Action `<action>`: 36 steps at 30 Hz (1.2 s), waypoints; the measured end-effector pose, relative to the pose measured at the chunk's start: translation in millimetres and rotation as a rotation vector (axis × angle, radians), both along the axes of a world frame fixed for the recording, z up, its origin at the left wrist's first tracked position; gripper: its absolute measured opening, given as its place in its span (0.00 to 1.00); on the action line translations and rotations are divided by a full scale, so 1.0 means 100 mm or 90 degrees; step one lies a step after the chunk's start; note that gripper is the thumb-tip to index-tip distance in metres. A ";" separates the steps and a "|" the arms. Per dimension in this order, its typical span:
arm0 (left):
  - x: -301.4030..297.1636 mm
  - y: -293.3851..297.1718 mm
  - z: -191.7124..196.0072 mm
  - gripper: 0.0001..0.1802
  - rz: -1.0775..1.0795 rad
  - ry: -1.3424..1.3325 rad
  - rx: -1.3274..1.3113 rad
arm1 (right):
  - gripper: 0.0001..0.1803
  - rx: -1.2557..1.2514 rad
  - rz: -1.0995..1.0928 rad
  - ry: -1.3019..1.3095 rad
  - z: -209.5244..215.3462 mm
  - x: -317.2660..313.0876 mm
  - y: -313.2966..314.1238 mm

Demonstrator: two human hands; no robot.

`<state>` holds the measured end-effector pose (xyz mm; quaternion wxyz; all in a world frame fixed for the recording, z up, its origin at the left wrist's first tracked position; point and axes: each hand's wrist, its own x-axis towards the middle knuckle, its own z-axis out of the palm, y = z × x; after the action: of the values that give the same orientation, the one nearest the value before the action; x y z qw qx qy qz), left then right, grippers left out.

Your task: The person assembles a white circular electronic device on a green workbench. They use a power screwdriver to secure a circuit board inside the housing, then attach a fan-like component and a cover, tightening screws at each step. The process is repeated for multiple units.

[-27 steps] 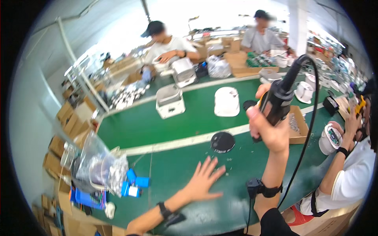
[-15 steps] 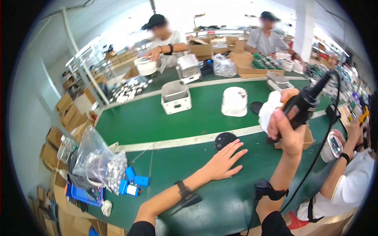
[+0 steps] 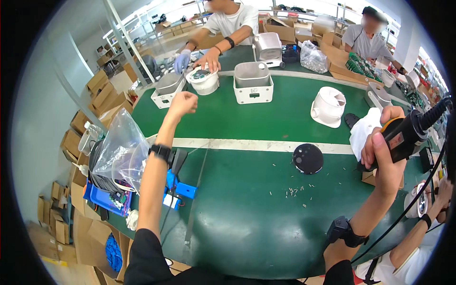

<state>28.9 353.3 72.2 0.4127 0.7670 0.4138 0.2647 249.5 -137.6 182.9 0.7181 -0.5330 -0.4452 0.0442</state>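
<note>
My left hand [image 3: 181, 104] is raised over the far left of the green bench, fingers curled together with nothing visible in them. Just beyond it stands a white square base with a grey round bin [image 3: 164, 99]. My right hand [image 3: 384, 145] is wrapped round a black corded electric screwdriver [image 3: 406, 135], held above the bench on the right. A crumpled-looking white thing [image 3: 365, 133] shows beside those fingers; whether I hold it is unclear. On the near bench lies a round black disc [image 3: 308, 159], with several small screws [image 3: 295, 191] scattered in front of it.
Another white base [image 3: 254, 95] and a white housing [image 3: 327, 107] stand on the green strip. A co-worker's hands [image 3: 206, 59] hold a white round unit [image 3: 204, 83]. At left are a plastic bag [image 3: 123, 152], blue blocks [image 3: 186, 191] and a blue tray [image 3: 109, 199]. Another person works at right.
My left hand has left the black disc and reached far left, its fingers curling. The view has shifted left. My right hand still grips the screwdriver. The co-worker's unit now sits beside another white base.
</note>
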 end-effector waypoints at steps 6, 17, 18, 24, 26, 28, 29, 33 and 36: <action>0.56 1.04 -0.48 0.20 0.177 -0.161 -0.062 | 0.23 -0.059 0.001 -0.045 -0.12 0.02 0.16; 0.79 1.32 -0.63 0.15 0.201 -0.367 -0.139 | 0.25 -0.112 -0.024 -0.069 -0.20 0.03 0.26; 0.70 1.23 -0.57 0.15 0.203 -0.383 -0.108 | 0.25 -0.112 -0.011 -0.060 -0.21 0.00 0.30; -0.08 -0.18 -0.14 0.17 -0.088 -0.209 -0.020 | 0.23 -0.079 0.028 -0.007 -0.18 -0.08 0.29; -0.45 -0.73 0.02 0.16 -0.153 -0.226 -0.165 | 0.19 0.027 0.114 0.100 -0.15 -0.26 0.43; -0.61 -1.22 0.00 0.14 -0.185 -0.182 -0.245 | 0.16 0.088 0.181 0.144 -0.14 -0.42 0.55; -0.64 -1.25 -0.19 0.14 -0.243 -0.152 -0.231 | 0.16 0.102 0.210 0.163 -0.16 -0.51 0.60; -0.38 -1.71 -0.30 0.13 -0.367 -0.009 0.042 | 0.18 0.093 0.187 0.200 -0.17 -0.90 0.83; -0.42 -2.00 0.05 0.23 -0.405 0.032 0.308 | 0.14 0.006 0.087 0.115 -0.16 -1.03 1.07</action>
<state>-12.6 153.7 77.1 0.2713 0.9382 0.0911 0.1946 146.1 -31.0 167.3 0.7531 -0.4920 -0.4142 0.1387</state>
